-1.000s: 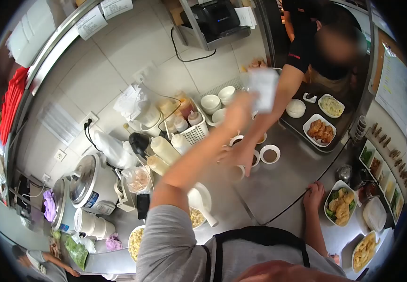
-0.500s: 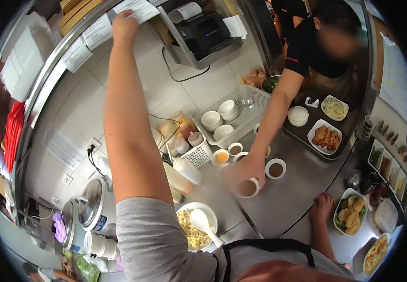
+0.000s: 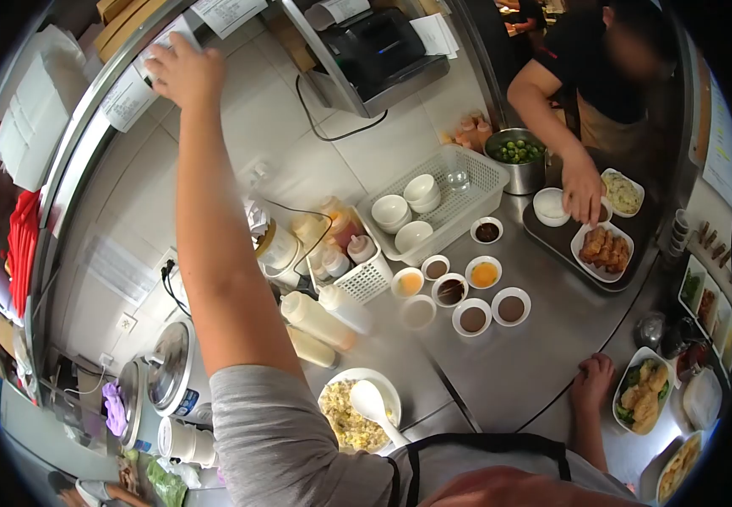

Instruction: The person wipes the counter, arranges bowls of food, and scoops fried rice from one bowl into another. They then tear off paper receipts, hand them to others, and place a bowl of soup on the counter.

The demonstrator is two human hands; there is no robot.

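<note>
High on the left, my left hand [image 3: 184,72] reaches up to a metal ticket rail [image 3: 78,135], its fingers apart in front of a printed slip [image 3: 167,40]. Other paper slips [image 3: 129,100] hang on either side of it. My right hand [image 3: 592,380] rests on the steel counter [image 3: 543,363], fingers loosely bent and nothing in them. To its right sits a white bowl of fried pieces on green leaves [image 3: 643,390]. In front of my left shoulder stands a bowl of fried rice [image 3: 345,422] with a white spoon [image 3: 370,400] in it.
A co-worker's hand [image 3: 583,188] is over a dark tray [image 3: 543,241] with dishes. Small sauce bowls [image 3: 472,318] stand mid-counter, near squeeze bottles [image 3: 315,318] and a basket of white bowls [image 3: 484,201]. A printer [image 3: 374,55] sits on a wall shelf.
My left hand has moved left along the rail, off the upper slip, and its fingers have spread. The co-worker's hand has gone from the sauce bowls to the tray, where a small sauce bowl now shows.
</note>
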